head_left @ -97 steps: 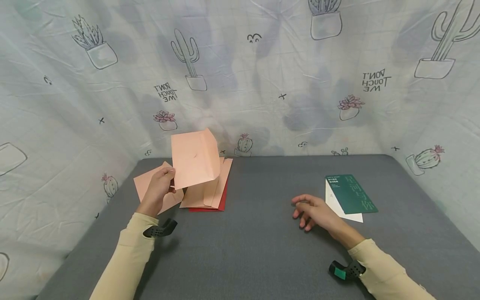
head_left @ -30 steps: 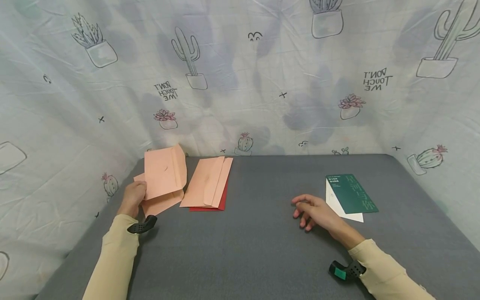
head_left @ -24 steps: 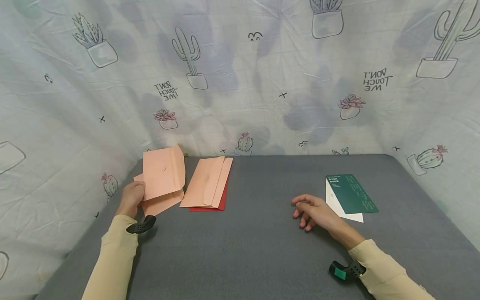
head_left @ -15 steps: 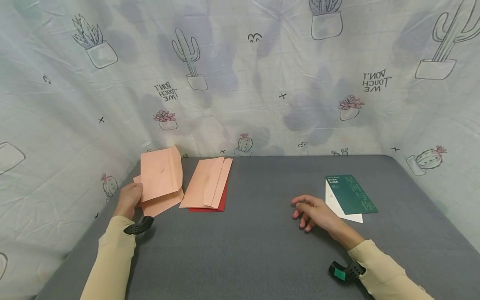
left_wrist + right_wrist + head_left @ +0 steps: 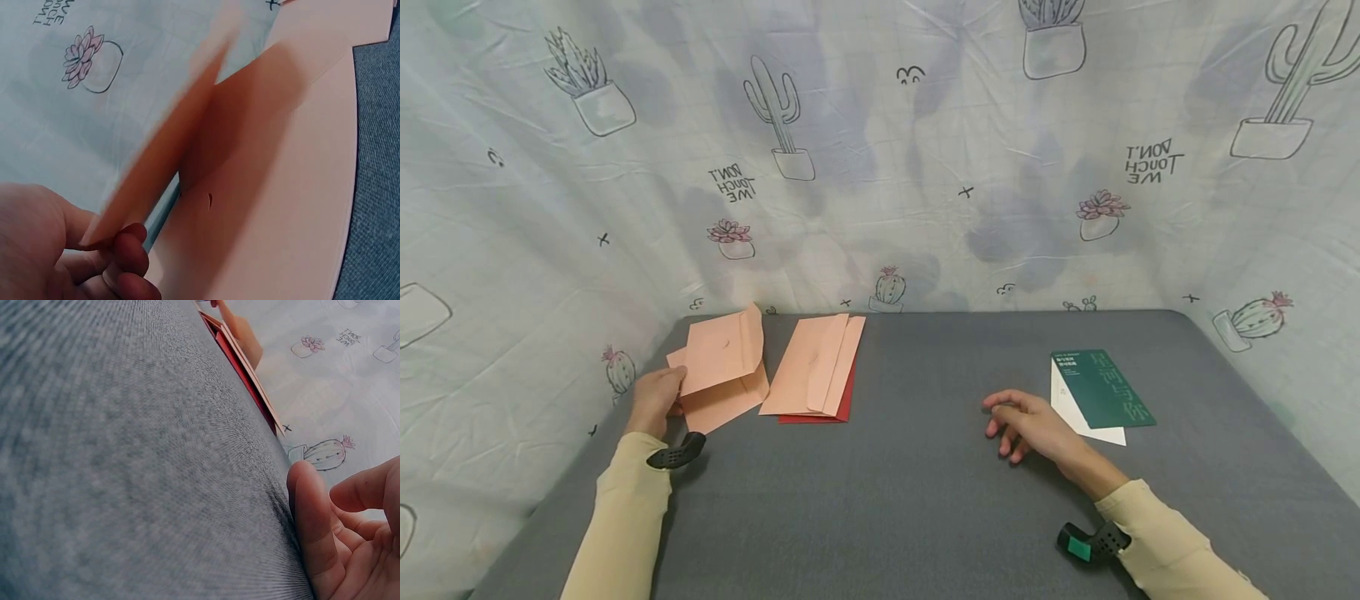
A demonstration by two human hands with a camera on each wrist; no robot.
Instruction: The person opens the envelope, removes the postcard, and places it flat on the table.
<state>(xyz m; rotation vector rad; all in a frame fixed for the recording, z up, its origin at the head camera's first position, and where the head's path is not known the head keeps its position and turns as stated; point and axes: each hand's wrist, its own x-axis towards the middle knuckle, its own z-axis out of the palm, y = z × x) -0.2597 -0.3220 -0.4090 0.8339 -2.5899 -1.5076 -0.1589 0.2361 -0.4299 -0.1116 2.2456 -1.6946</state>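
Observation:
At the table's left side my left hand (image 5: 655, 400) pinches the edge of a pale pink envelope (image 5: 718, 346) between thumb and fingers. The envelope tilts over a second pink envelope (image 5: 726, 407) lying on the table, its flap side up. In the left wrist view the held envelope (image 5: 169, 150) is blurred and seen nearly edge-on above the lower envelope (image 5: 275, 206). My right hand (image 5: 1030, 425) rests with loosely bent fingers on the right half of the table, holding nothing, just left of a green card (image 5: 1108, 387) on a white card (image 5: 1067, 412).
Right of the two envelopes lies a stack of pink envelopes (image 5: 808, 367) over a red one (image 5: 846, 404). The grey tabletop (image 5: 880, 500) ends at a cactus-print curtain (image 5: 880, 167) behind and at both sides.
My left hand has carried the pink envelope left from over the stack. It has since tipped lower over the envelope beneath. My right hand has stayed where it was.

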